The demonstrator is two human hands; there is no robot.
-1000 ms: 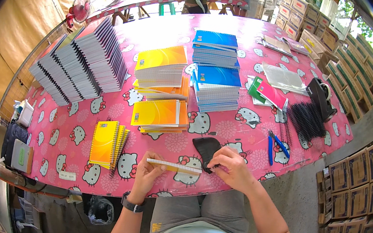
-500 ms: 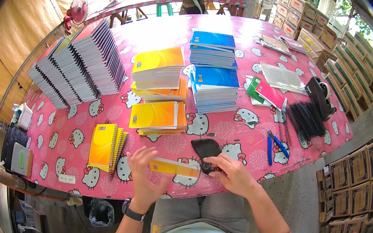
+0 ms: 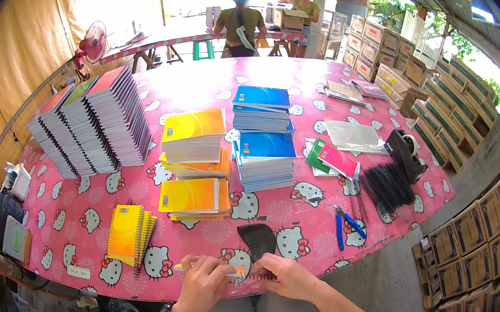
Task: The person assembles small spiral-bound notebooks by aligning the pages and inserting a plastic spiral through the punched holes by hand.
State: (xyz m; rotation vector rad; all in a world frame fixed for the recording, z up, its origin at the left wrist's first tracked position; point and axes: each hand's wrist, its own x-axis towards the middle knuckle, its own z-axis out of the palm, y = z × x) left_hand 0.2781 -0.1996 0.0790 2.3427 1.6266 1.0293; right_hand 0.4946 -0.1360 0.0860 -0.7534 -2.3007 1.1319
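Notebook (image 3: 238,272), yellow-orange, is mostly covered by the left hand (image 3: 203,284) at the near edge of the pink patterned table (image 3: 189,242); only a narrow strip is shown, by the right-hand fingers. Left hand is partly closed, fingers bent over the notebook; whether it is pinched or only pressed down cannot be told. Black coil (image 3: 261,276) is held by the right hand (image 3: 286,277), thumb and fingers closed on it, one end brought up to the notebook's right end. Whether any hole has been entered cannot be made out; the contact is too small. Black pad (image 3: 257,240) is left lying just beyond the right hand. Main risk, as judged: holes could be missed or skipped if the page edges are not kept lined up under the left fingers. Coil could be bent or its loops stretched if it is pushed harder than it is turned. Sheets could be fanned out if the left hand's pressure is eased, or the notebook could be slid off, the table edge being so near. Pliers (image 3: 339,232), blue-handled, are placed well apart to the right, unlikely to be knocked. Yellow stack (image 3: 194,196) is set farther off, with loose-looking edges that could be shifted by a careless reach.
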